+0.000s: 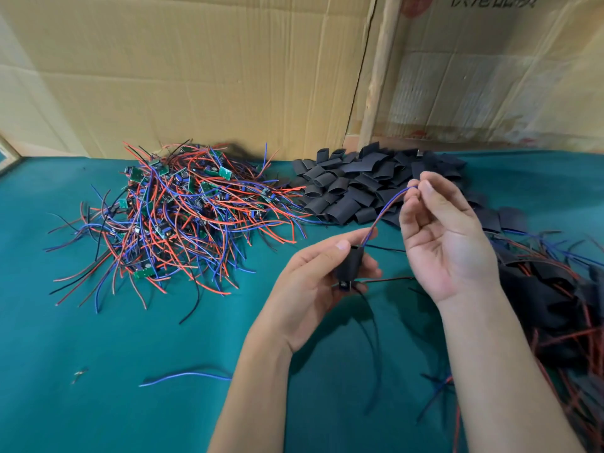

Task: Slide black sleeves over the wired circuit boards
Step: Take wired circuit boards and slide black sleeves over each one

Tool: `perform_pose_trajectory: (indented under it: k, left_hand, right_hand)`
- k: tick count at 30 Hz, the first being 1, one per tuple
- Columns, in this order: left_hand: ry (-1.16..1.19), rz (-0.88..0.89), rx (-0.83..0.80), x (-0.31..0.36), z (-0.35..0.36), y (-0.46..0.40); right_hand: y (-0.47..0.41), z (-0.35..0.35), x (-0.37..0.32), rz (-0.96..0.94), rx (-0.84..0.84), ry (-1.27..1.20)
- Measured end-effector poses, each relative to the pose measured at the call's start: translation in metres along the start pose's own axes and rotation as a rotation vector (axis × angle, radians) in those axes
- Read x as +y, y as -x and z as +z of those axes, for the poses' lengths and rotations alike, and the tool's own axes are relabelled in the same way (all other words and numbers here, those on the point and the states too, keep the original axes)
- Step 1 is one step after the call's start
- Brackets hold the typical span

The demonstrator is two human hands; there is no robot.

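Above the near middle of the green table (130,338), the person is partway through sleeving one board. Their left hand (313,289) curls round a black sleeve (351,268), thumb on its upper end, with a bit of the circuit board (343,285) poking from the lower end. The right hand (441,243) pinches the far tips of the red and blue wire pair (387,209) that rises out of the sleeve's top, other fingers loosely bent.

I judge this the pull-through step: wires are threaded, the board not yet fully covered. Next would be a steady pull on the wires while the left hand keeps the sleeve from sliding, until the board sits inside.

The sleeve's long axis stands roughly upright, tipped slightly toward the table's far right corner, and the wires continue that line.

Toward the far left edge lies the heap of unsleeved wired boards (176,214); spare sleeves (353,188) are piled at the far edge; finished pieces (562,299) gather along the right edge.
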State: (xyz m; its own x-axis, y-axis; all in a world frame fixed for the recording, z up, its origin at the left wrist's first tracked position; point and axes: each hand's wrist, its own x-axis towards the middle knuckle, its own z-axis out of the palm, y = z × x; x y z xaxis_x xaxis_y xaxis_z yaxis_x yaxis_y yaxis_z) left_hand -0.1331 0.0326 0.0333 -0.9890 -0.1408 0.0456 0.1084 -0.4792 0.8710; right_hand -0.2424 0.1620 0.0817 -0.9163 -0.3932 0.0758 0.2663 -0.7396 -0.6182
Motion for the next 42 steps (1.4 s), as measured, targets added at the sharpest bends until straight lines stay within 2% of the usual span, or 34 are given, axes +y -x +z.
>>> perform_pose_trajectory:
  k: [4, 7, 10, 12, 15, 17, 20, 24, 27, 30, 37, 42]
  left_hand:
    - [-0.006, -0.055, -0.018, -0.004, 0.003, -0.005]
    - [0.061, -0.056, 0.111, -0.005, 0.004, -0.008]
    - [0.168, -0.02, 0.298, -0.001, -0.002, -0.012]
    - [0.271, 0.035, 0.394, 0.004, -0.007, -0.013]
    - [0.423, 0.093, 0.488, 0.009, -0.012, -0.012]
    - [0.453, 0.109, 0.512, 0.01, -0.015, -0.011]
    - [0.481, 0.144, 0.505, 0.008, -0.015, -0.01]
    - [0.395, 0.193, 0.447, 0.009, -0.015, -0.009]
    - [0.357, 0.185, 0.407, 0.008, -0.016, -0.008]
    - [0.334, 0.173, 0.384, 0.009, -0.018, -0.006]
    - [0.274, 0.127, 0.274, 0.014, -0.02, -0.001]
    - [0.222, 0.136, 0.267, 0.014, -0.018, 0.0]
  right_hand:
    - [-0.001, 0.001, 0.007, -0.008, 0.004, -0.012]
    - [-0.001, 0.001, 0.016, -0.01, -0.048, 0.132]
    - [0.001, 0.002, 0.027, -0.005, -0.065, 0.529]
    - [0.004, 0.001, 0.035, 0.043, -0.155, 0.845]
    - [0.012, 0.002, 0.053, 0.21, -0.357, 1.114]
    - [0.015, 0.004, 0.063, 0.204, -0.365, 1.206]
    - [0.015, 0.004, 0.069, 0.155, -0.289, 1.187]
    - [0.012, 0.0, 0.065, 0.141, -0.214, 1.064]
    - [0.012, 0.0, 0.063, 0.158, -0.21, 0.962]
    - [0.013, 0.001, 0.061, 0.231, -0.212, 0.858]
    - [0.011, -0.002, 0.046, 0.543, -0.199, 0.51]
    - [0.009, -0.001, 0.051, 0.597, -0.137, 0.499]
